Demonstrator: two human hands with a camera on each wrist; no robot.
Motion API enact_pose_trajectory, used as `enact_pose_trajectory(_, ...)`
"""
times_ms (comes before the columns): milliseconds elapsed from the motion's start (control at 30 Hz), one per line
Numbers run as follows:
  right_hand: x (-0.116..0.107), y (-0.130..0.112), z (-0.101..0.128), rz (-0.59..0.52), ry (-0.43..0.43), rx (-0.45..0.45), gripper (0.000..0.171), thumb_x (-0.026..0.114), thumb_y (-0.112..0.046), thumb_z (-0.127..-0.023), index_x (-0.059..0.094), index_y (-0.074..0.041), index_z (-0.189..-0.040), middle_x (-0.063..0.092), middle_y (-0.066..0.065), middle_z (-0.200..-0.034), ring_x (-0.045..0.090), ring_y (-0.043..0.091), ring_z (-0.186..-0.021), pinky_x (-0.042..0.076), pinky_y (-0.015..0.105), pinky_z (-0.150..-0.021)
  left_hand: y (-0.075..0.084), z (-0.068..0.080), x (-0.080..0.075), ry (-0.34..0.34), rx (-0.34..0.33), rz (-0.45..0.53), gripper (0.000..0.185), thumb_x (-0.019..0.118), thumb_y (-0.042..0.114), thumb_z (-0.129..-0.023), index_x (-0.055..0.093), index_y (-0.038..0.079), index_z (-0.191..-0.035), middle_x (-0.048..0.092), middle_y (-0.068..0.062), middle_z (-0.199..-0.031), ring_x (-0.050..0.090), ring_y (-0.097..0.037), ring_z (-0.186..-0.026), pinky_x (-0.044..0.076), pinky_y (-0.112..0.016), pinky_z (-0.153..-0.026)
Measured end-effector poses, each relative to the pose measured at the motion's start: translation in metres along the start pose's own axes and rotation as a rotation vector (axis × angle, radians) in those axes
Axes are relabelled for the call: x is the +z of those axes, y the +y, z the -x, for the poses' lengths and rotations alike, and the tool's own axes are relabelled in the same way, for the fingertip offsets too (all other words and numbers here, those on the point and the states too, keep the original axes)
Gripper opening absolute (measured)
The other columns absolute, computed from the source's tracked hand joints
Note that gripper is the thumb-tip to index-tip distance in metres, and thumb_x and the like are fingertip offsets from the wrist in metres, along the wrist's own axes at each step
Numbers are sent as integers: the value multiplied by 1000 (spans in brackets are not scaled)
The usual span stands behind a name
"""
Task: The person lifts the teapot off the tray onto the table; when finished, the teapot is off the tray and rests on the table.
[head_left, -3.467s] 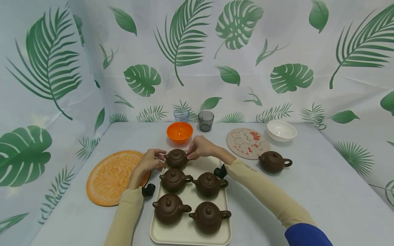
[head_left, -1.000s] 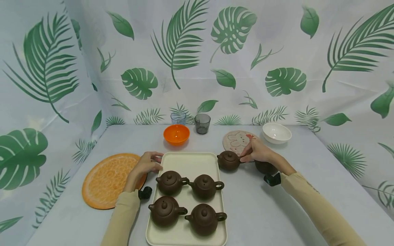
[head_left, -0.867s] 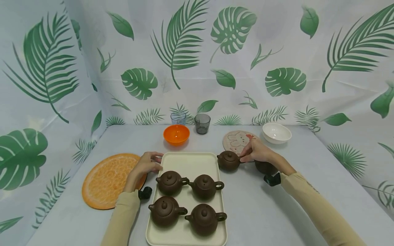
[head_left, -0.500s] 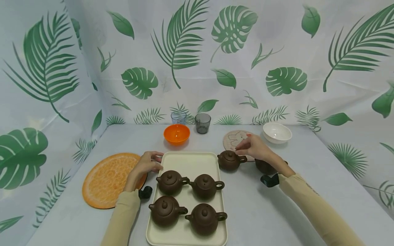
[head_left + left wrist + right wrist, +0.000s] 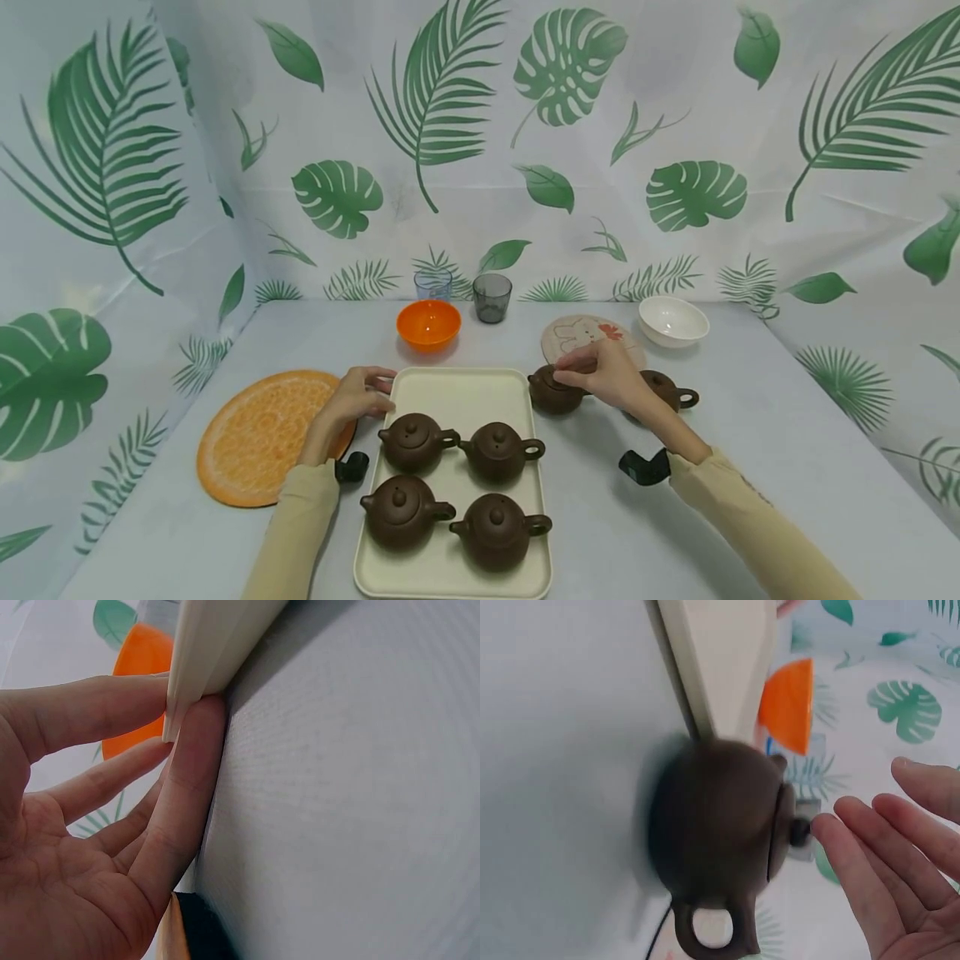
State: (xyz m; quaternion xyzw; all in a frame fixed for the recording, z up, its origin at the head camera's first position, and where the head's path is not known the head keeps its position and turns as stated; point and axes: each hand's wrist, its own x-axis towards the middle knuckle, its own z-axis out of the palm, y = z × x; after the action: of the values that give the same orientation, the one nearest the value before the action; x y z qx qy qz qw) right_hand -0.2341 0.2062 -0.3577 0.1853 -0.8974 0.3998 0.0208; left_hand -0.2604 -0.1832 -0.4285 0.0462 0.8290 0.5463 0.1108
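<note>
My left hand [image 5: 354, 404] rests against the left edge of the cream tray [image 5: 459, 390], its extended fingers touching the rim, as the left wrist view shows. Beyond the tray's right edge stands a small brown teapot [image 5: 712, 817], upright on the table. My right hand [image 5: 611, 379] is above it, fingers extended and one fingertip right at the lid knob [image 5: 800, 831]. In the head view this hand covers the teapot's handle. Several brown teapots stand on the tray, among them a back-left one [image 5: 415, 442] and a front-right one [image 5: 495, 533].
Another brown teapot [image 5: 671, 390] stands right, partly behind my right hand. An orange-slice mat [image 5: 258, 442] lies left, a rabbit-print mat [image 5: 570, 333] back right. Behind the tray are an orange bowl [image 5: 428, 327], a blue glass [image 5: 433, 283] and a grey glass [image 5: 492, 298]; a white bowl [image 5: 673, 322] is back right.
The small teapot has gone from the tray's back left to the table on the right. My right hand has let go of its handle and moved to above the lid.
</note>
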Motion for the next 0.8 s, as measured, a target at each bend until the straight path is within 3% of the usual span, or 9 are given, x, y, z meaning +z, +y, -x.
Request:
enact_pose_trajectory(467,38,-14,32,-135,-239,-126,20,75,-17,-82,75,0,-94,74,5,-86,69,9,-76,56,23,-66,2,0,1,-3,-21,28,57,67,-9,-72,54,-9,-128,60,-24,-104,63,-19,-74,58,-32,-65)
enact_pose_trajectory(800,53,-8,42,-150,-249,-104,18,78,-15,-79,76,-2,-91,74,5,-85,68,7,-76,56,23,-68,3,1,1,2,-32,14,57,67,-7,-73,54,-8,-128,60,-23,-105,63,-19,-74,59,-33,-66)
